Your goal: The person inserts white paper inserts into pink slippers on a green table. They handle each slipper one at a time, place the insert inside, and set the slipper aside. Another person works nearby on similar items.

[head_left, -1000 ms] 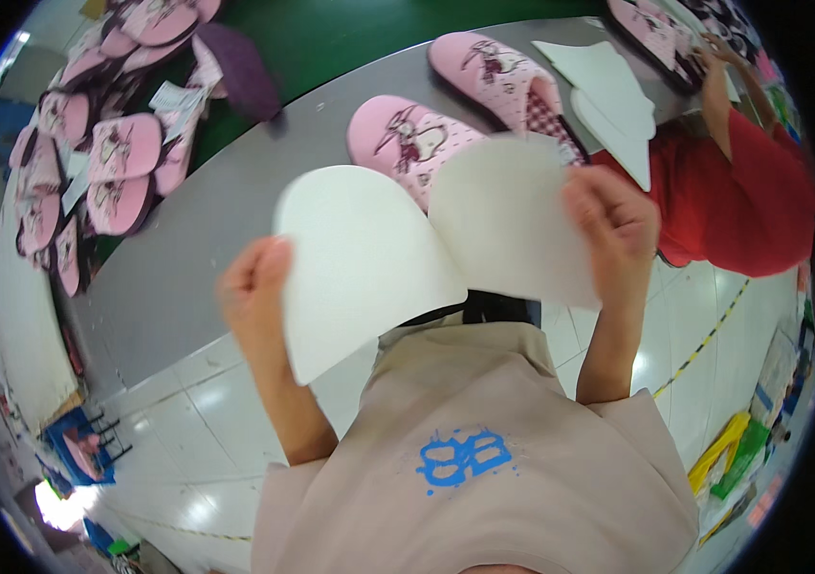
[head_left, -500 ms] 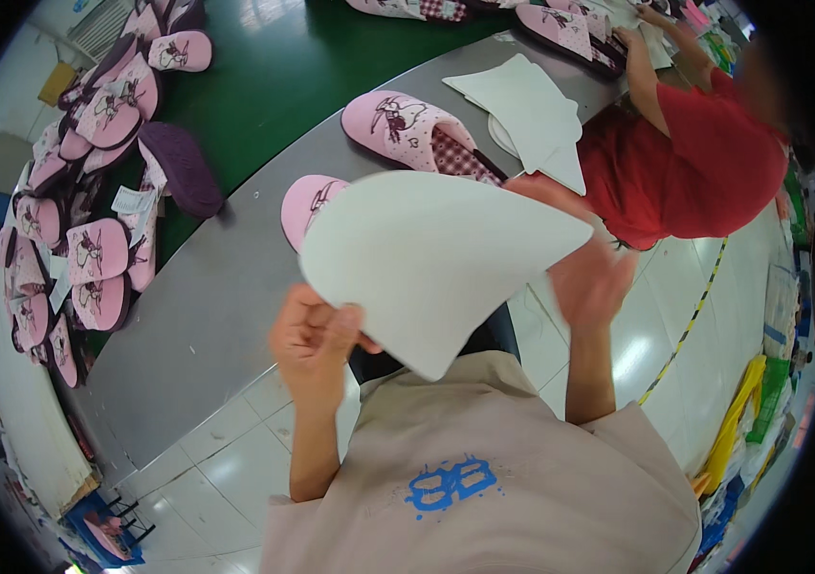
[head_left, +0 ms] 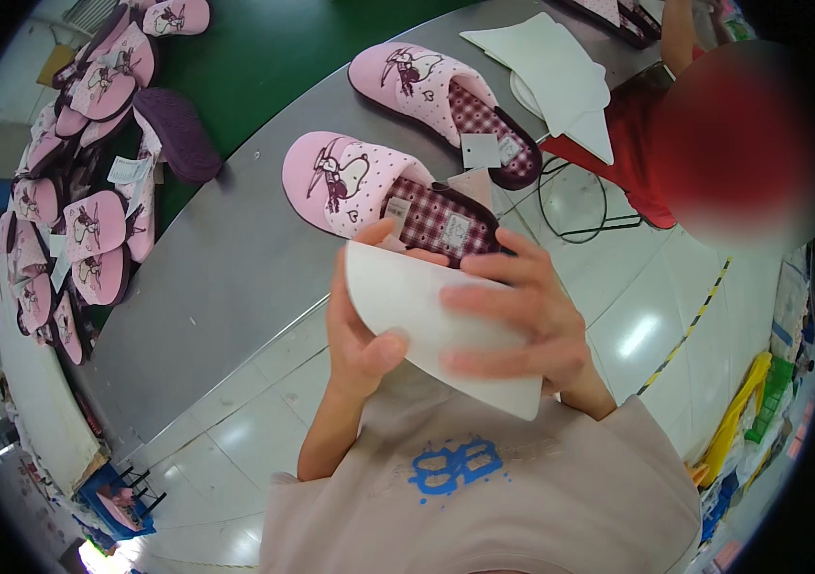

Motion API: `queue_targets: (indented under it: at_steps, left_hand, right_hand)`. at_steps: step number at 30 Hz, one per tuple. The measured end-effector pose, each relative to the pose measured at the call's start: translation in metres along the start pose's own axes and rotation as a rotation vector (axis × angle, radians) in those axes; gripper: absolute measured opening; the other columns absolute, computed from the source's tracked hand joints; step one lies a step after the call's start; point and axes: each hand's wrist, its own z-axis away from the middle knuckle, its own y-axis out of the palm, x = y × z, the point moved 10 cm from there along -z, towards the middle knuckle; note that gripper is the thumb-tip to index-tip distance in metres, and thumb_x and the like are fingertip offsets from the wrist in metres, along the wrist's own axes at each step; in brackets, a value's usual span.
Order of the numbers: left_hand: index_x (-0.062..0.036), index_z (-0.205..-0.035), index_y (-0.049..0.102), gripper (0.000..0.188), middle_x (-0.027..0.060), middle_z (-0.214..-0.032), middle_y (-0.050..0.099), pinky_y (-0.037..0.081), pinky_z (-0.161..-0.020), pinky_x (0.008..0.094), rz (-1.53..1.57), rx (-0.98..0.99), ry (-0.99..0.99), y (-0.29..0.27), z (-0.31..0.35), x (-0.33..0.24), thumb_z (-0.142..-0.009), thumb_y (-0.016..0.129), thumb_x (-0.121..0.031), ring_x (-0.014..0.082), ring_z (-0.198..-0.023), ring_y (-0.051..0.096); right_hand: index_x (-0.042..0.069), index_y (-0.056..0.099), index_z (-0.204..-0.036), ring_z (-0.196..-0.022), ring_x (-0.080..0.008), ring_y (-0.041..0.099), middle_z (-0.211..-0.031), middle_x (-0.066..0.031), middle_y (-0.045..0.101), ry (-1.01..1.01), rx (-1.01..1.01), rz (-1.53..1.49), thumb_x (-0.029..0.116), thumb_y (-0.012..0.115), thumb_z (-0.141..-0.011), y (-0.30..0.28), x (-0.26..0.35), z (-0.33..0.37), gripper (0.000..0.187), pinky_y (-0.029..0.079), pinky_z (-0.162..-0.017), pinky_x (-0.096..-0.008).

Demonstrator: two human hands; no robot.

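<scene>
A white card sheet with a curved edge is bent between my two hands, close to my chest. My left hand is closed on its left side, thumb in front and fingers behind. Across the sheet's right side lie the fingers of my right hand, closed over it and partly smeared by motion. Just beyond the sheet, on the grey table edge, rests a pink slipper with a checked dark insole, its heel end partly covered by my hands. A matching slipper with a hang tag sits behind it.
More white card sheets lie on the table at the far right. Many pink slippers are heaped at the left beside a green surface. A person in red is at the right, near a thin-legged stool.
The sheet, spread wide before, is now bent and lower, nearer my chest. My right hand has come in onto it. Both slippers show more fully now.
</scene>
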Motion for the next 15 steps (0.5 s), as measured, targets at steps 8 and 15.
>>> queue_targets:
  at_steps: [8,15]
  left_hand:
    - [0.0043,-0.15,0.043,0.083,0.0231,-0.135,0.067,0.053,-0.106,0.041,-0.283,0.197,0.23,-0.013,0.0,-0.029,-0.084,0.088,-0.021,0.0309,-0.125,0.067]
    - [-0.0056,-0.141,0.062,0.09,0.0118,-0.136,0.069,0.051,-0.108,0.0426,-1.227,0.306,0.514,-0.02,-0.053,-0.097,-0.07,0.095,-0.051,0.0325,-0.121,0.068]
  right_hand:
    - [-0.012,0.072,-0.113,-0.123,-0.0387,0.063,-0.141,-0.0336,0.058,0.281,-0.214,-0.592,0.032,0.063,-0.1,-0.004,-0.067,0.038,0.047,0.05,-0.105,-0.0443]
    - [-0.007,0.075,-0.107,-0.109,-0.0342,0.07,-0.14,-0.0268,0.06,0.395,-0.164,-0.166,0.01,0.074,-0.087,-0.03,-0.071,0.034,0.026,0.056,-0.094,-0.0416]
